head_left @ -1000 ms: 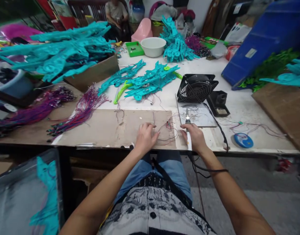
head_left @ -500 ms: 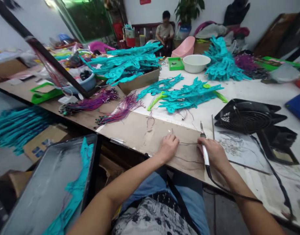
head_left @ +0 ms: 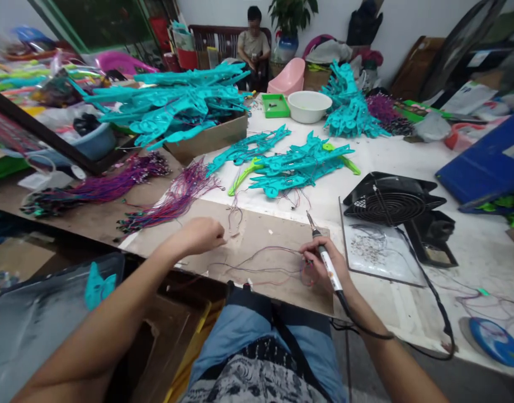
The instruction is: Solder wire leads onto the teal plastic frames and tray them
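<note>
My right hand (head_left: 321, 264) is closed round a soldering iron (head_left: 322, 254) with a white handle, its tip pointing up and away over the brown board (head_left: 260, 232). Its black cord (head_left: 366, 330) trails off the table edge. My left hand (head_left: 202, 235) hangs closed over the left part of the board, pinching the end of thin red and dark wires (head_left: 265, 263) that loop across the board to my right hand. A bundle of purple and red wires (head_left: 173, 201) lies just beyond my left hand.
Teal plastic parts (head_left: 294, 165) lie mid-table, more in a cardboard box (head_left: 206, 137) and a far pile (head_left: 351, 112). A black fan (head_left: 388, 201) lies to the right with a clear sheet (head_left: 378, 249) in front. A white bowl (head_left: 309, 105) and green tray (head_left: 276, 105) sit far back. A person (head_left: 252, 42) sits beyond.
My left hand has moved left and away from the right hand, drawing the thin wires out across the board. The right hand keeps the soldering iron. My head has turned.
</note>
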`<state>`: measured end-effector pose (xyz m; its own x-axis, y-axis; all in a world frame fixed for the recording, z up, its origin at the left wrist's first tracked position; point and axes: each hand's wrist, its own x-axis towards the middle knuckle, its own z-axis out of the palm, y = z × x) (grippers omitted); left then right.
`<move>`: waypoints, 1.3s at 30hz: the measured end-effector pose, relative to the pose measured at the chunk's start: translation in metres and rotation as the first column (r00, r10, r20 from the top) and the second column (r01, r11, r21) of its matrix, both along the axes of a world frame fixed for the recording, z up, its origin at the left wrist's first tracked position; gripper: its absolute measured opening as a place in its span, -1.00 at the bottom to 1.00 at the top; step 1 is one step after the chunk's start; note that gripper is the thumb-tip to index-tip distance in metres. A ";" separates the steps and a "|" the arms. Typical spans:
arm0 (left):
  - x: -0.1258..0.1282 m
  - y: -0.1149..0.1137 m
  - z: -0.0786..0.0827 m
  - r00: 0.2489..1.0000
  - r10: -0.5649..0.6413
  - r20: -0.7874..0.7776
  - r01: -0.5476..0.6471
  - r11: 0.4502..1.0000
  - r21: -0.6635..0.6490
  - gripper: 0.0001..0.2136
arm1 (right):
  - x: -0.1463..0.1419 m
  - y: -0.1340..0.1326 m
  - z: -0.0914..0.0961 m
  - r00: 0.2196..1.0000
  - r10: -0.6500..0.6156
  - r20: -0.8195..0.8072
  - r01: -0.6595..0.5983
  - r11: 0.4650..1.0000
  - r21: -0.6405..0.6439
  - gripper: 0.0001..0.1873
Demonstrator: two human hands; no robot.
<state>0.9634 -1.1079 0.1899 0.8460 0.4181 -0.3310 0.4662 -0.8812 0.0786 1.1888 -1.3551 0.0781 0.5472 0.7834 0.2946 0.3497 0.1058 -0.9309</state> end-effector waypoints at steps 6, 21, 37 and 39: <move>0.011 -0.071 -0.039 0.785 0.157 0.600 0.177 0.870 -0.460 -0.19 | -0.039 0.023 0.032 0.960 -0.017 -0.279 0.060 0.988 0.143 -0.76; 0.027 -0.122 -0.022 0.663 0.727 0.181 0.196 0.065 -0.978 -0.52 | -0.044 0.024 0.077 0.981 0.148 0.129 -0.172 0.963 0.206 -0.75; -0.103 -0.061 -0.002 0.595 0.510 0.622 -0.305 0.859 -0.412 -0.51 | -0.046 0.007 0.109 0.975 0.029 0.221 -0.076 0.975 0.209 -0.69; -0.084 -0.078 0.005 0.499 0.467 0.731 -0.199 0.882 -0.427 -0.40 | -0.056 0.012 0.113 0.952 0.069 0.298 -0.126 0.977 0.174 -0.71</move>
<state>0.8790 -1.1857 0.1952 0.6176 0.7412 0.2630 0.3419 -0.5542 0.7589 1.1332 -1.3432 0.1914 0.3402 0.7435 0.5758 0.5795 0.3165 -0.7510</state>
